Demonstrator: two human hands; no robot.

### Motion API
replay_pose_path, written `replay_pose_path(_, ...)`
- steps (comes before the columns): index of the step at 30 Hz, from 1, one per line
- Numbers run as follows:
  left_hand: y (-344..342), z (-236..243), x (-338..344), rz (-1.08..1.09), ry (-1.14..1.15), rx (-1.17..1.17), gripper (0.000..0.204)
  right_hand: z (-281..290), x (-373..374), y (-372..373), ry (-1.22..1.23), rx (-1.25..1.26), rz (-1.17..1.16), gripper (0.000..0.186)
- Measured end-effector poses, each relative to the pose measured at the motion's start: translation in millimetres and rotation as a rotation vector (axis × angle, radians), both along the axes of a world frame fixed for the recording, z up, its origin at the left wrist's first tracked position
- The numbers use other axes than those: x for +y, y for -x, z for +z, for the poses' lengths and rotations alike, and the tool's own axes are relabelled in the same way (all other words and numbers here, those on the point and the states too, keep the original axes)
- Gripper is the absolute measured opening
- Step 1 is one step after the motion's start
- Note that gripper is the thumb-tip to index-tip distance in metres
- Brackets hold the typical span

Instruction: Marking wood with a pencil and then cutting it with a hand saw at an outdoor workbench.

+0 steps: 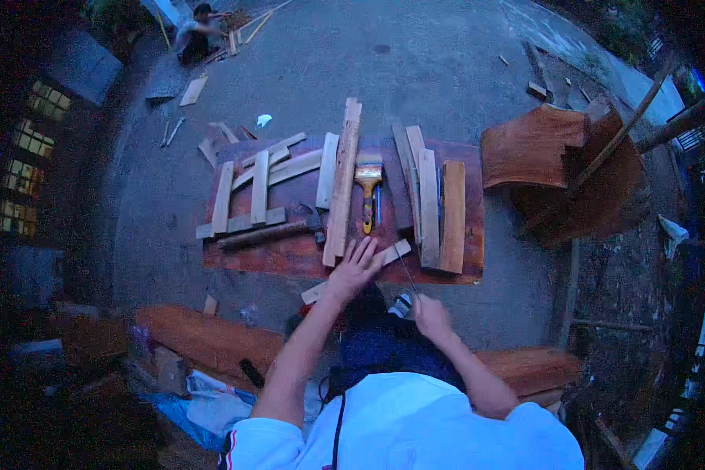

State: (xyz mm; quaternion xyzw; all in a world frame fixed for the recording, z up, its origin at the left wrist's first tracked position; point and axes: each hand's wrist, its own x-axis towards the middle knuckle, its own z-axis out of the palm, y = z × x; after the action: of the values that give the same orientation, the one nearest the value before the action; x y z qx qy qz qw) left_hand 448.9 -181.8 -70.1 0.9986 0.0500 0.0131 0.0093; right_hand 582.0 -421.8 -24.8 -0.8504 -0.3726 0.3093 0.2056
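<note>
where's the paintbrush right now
In the head view, the paintbrush lies mid-board on the reddish wooden board, right of the long plank, beyond the left hand.

paintbrush (368, 182) with yellow handle lying on the counter (298, 254) | hammer (278, 231) near the left slats | curved brown wooden chair backs (560, 160) off to the right | another person (197, 31) crouching way back on the concrete

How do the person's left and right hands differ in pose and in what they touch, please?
The left hand is spread open, fingers resting on a small wooden strip; the right hand is closed around a thin metal rod. The left reaches further onto the reddish board; the right stays nearer the body. Both are bare.
</note>
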Motion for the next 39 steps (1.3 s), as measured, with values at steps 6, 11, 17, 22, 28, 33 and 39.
replay_pose_path(6, 5, -5, 4, 0.014, -0.009, -0.041, 0.060, -18, -33, 0, 0.092, 0.026, 0.064, 0.029)
replay_pose_path(11, 1, 7, -7, 0.024, 0.009, 0.093, 0.064, 7, 10, -6, 0.033, 0.010, 0.037, 0.027)
replay_pose_path(17, 4, -9, -5, 0.038, -0.002, -0.059, 0.061, -16, -66, 3, 0.165, -0.023, 0.107, 0.030)
replay_pose_path(22, 3, -11, 0, 0.085, -0.005, -0.045, 0.062, -13, -46, 4, 0.121, -0.013, 0.064, 0.032)
replay_pose_path(28, 4, -10, -4, 0.082, -0.042, -0.034, 0.062, -7, -25, -4, 0.145, -0.001, 0.077, 0.031)
replay_pose_path(33, 5, -8, -2, 0.063, 0.006, -0.060, 0.062, -7, -26, 0, 0.063, -0.017, 0.062, 0.032)
replay_pose_path(39, 3, -6, -4, 0.097, -0.022, -0.045, 0.059, -16, -22, -5, 0.136, -0.001, 0.082, 0.031)
